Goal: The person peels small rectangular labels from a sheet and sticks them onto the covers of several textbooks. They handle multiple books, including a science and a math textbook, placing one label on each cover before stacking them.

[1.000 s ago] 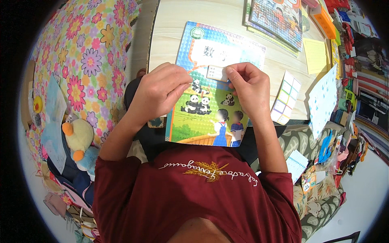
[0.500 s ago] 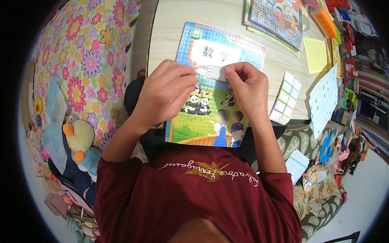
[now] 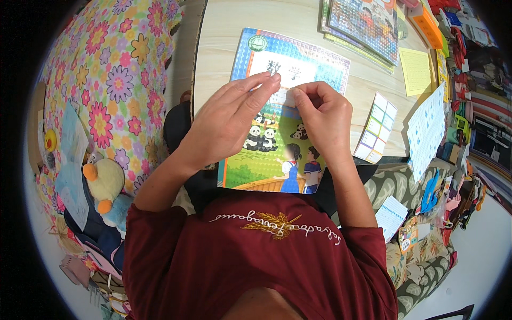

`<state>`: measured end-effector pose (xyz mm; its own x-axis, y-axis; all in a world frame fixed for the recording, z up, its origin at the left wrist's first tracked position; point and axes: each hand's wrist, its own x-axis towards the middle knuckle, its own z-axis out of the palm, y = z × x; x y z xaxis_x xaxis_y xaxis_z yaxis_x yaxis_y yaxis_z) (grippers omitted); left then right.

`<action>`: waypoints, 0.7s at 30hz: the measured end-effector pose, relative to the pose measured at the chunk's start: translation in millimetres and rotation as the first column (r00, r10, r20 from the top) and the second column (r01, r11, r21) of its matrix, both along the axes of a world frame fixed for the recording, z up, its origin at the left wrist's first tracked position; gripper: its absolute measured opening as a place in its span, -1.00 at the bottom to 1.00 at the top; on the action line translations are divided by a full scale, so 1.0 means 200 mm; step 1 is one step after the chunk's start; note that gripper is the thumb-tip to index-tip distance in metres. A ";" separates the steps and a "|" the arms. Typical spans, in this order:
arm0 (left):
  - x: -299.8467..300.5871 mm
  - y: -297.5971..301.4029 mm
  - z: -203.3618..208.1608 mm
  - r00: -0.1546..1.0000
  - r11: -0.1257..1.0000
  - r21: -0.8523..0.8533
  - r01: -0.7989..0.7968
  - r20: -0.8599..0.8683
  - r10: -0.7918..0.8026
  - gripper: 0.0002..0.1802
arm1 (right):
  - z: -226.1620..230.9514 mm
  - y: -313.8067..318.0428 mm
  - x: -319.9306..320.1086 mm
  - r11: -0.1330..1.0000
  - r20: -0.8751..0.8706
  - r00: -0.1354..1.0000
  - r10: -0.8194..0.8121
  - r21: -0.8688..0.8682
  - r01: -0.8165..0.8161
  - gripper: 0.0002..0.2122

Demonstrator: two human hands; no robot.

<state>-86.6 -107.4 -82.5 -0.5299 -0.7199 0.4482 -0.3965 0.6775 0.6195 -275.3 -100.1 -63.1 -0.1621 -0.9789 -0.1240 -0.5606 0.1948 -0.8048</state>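
Observation:
A textbook (image 3: 250,173) with a shiny cover of pandas and children lies before me, its lower part reaching past the table's front edge. Over the middle of its cover is a small white name label sticker (image 3: 282,98). My right hand (image 3: 324,117) pinches the label's right end between thumb and forefinger. From the other side my left hand (image 3: 229,114) stretches its fingers over the label's left part, hiding much of it. Whether the left fingertips press on the label or hover just above it, I cannot tell.
On the pale table (image 3: 224,32), a sheet of coloured-border labels (image 3: 376,128) lies right of the book. More books (image 3: 362,29) are stacked at the far right, near a yellow lined paper (image 3: 415,72) and an orange box (image 3: 425,26). A flowered cover (image 3: 106,80) fills the left.
My left hand has moved up and to the right, its fingers straightening out over the label. The right hand keeps its pinch in nearly the same place.

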 end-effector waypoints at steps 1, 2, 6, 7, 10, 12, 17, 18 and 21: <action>0.00 0.00 0.00 1.000 1.000 0.001 0.008 0.008 -0.008 -0.41 | 0.00 0.00 0.00 1.000 0.003 1.000 -0.004 0.004 0.004 -0.88; 0.00 0.00 -0.01 1.000 1.000 0.003 0.016 0.015 -0.016 -0.42 | 0.00 0.00 0.00 1.000 -0.004 1.000 -0.001 -0.006 0.001 -0.89; -0.01 0.01 -0.01 0.994 1.000 0.010 0.005 0.110 -0.006 -0.45 | -0.01 0.00 0.01 0.999 -0.042 0.999 0.012 -0.044 -0.014 -0.90; 0.00 0.01 -0.01 0.990 1.000 0.005 0.007 0.138 -0.007 -0.46 | -0.01 0.00 0.01 0.998 -0.053 0.998 0.016 -0.053 -0.019 -0.90; 0.00 0.01 0.00 0.982 1.000 0.005 0.003 0.187 -0.004 -0.46 | -0.01 0.00 0.00 0.994 -0.149 0.987 0.065 -0.078 -0.077 -0.91; 0.00 0.01 0.01 0.985 1.000 0.024 -0.004 0.174 0.000 -0.44 | 0.00 0.01 -0.03 0.994 -0.186 0.980 0.065 -0.071 -0.079 -0.91; 0.00 0.01 0.02 0.978 1.000 0.007 0.005 0.206 -0.007 -0.46 | 0.04 0.09 -0.13 0.980 -0.331 0.935 0.130 -0.100 -0.172 -0.80; 0.00 0.01 0.02 0.977 1.000 0.002 0.018 0.211 -0.018 -0.47 | 0.04 0.09 -0.13 0.938 -0.437 0.877 0.198 -0.175 -0.299 -0.74; 0.00 0.00 0.02 0.946 0.994 -0.050 0.095 0.317 -0.075 -0.49 | 0.01 0.14 -0.12 0.788 -0.661 0.647 0.381 -0.134 -0.601 -0.43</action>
<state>-86.4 -106.4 -77.9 -0.7093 -0.6415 0.2923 -0.5030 0.7511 0.4276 -299.4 -72.9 -61.9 0.4256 -0.8930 0.1468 -0.8574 -0.4497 -0.2503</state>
